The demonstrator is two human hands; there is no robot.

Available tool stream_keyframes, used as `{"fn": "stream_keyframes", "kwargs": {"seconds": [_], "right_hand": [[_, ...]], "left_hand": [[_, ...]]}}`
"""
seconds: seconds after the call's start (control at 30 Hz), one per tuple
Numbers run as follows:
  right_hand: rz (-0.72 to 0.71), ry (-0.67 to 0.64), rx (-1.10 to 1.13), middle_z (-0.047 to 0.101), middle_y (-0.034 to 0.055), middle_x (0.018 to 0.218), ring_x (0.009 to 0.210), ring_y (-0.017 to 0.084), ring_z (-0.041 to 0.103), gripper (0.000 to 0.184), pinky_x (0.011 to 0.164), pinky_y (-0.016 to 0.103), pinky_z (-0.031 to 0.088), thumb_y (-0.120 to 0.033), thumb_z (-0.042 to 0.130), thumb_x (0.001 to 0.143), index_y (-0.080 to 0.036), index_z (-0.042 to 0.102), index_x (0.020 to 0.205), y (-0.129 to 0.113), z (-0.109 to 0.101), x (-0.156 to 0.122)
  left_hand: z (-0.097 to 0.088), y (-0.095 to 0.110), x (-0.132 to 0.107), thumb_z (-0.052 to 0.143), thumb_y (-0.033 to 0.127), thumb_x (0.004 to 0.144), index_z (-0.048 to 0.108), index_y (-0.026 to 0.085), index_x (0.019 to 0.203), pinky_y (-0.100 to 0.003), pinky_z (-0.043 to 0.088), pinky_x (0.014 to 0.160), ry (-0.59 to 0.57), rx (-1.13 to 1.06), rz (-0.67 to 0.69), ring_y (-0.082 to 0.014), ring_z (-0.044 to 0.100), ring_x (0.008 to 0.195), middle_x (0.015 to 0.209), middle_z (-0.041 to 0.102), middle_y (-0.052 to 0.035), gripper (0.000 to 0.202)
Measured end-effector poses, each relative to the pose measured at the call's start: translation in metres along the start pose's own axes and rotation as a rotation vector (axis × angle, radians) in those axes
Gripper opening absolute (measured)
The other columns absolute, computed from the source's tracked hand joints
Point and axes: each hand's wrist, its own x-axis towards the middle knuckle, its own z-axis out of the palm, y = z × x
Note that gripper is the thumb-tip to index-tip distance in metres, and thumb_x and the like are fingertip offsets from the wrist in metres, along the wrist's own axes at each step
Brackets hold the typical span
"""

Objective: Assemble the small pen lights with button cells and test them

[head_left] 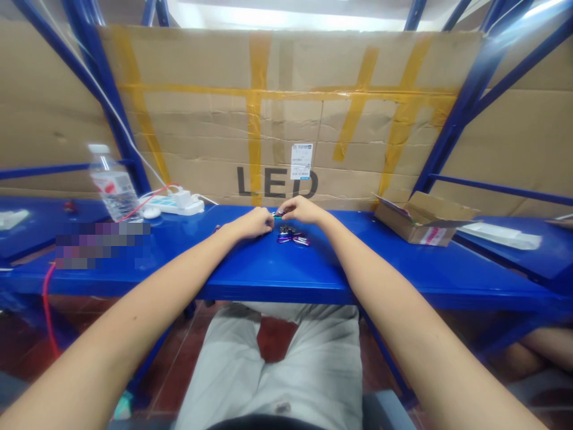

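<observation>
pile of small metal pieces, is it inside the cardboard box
No, the pile lies on the blue tabletop near the right hand, apart from the cardboard box.

Fingers (287,206) partly hide a green item (278,217); fine print on the white label (301,161) is illegible.

Big blk caps "LED" (275,183) on the cardboard (192,137) behind desk's (277,272) far edge, approx ctr. White sticker (301,162) partly over the D: print too small to read. Ditto bottle label (111,185), nr far L corner, & box label (431,236), nr far R corner.
</observation>
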Motion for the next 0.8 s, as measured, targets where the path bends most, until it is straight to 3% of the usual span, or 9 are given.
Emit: {"fn": "stream_keyframes", "kwargs": {"seconds": [0.1,0.23,0.3,0.53,0.8], "right_hand": [[-0.001,0.005,-0.009,0.076,0.0045,0.083,0.078,0.017,0.063,0.020,0.075,0.028,0.048,-0.012,0.072,0.068,-0.014,0.079,0.087,0.002,0.000,0.000],[0.012,0.017,-0.023,0.070,0.0018,0.073,0.069,0.015,0.057,0.020,0.070,0.028,0.044,-0.014,0.071,0.068,-0.013,0.078,0.087,0.004,0.000,0.002],[0.007,0.011,-0.019,0.066,0.0007,0.070,0.068,0.014,0.055,0.019,0.069,0.028,0.043,-0.016,0.071,0.067,-0.013,0.077,0.085,0.004,0.000,0.002],[-0.019,-0.045,0.052,0.059,-0.0016,0.066,0.068,0.014,0.050,0.021,0.069,0.029,0.038,-0.028,0.072,0.062,-0.013,0.072,0.076,-0.001,0.001,0.000],[-0.027,-0.040,0.068,0.061,-0.0012,0.068,0.070,0.015,0.052,0.021,0.070,0.029,0.039,-0.028,0.072,0.061,-0.013,0.072,0.076,-0.001,0.002,0.000]], "left_hand": [[0.001,0.000,0.000,0.063,0.012,0.077,0.074,0.018,0.077,-0.030,0.049,0.076,0.155,0.019,0.051,-0.0199,0.065,0.079,0.079,0.073,-0.0052,0.013],[-0.001,0.000,-0.001,0.064,0.018,0.085,0.071,0.019,0.083,-0.033,0.051,0.084,0.502,-0.009,0.129,-0.0203,0.064,0.090,0.086,0.073,-0.0053,0.007],[-0.002,0.003,-0.001,0.063,0.018,0.087,0.070,0.019,0.087,-0.034,0.052,0.084,0.589,-0.020,0.176,-0.0199,0.063,0.091,0.088,0.072,-0.0047,0.006],[0.001,0.010,-0.001,0.061,0.018,0.093,0.068,0.019,0.093,-0.034,0.052,0.084,0.589,-0.007,0.329,-0.0200,0.062,0.094,0.089,0.070,-0.0053,0.007],[-0.001,0.012,0.000,0.061,0.017,0.092,0.068,0.020,0.093,-0.036,0.051,0.089,0.511,-0.018,0.276,-0.0204,0.061,0.097,0.093,0.071,-0.0061,0.008]]}}
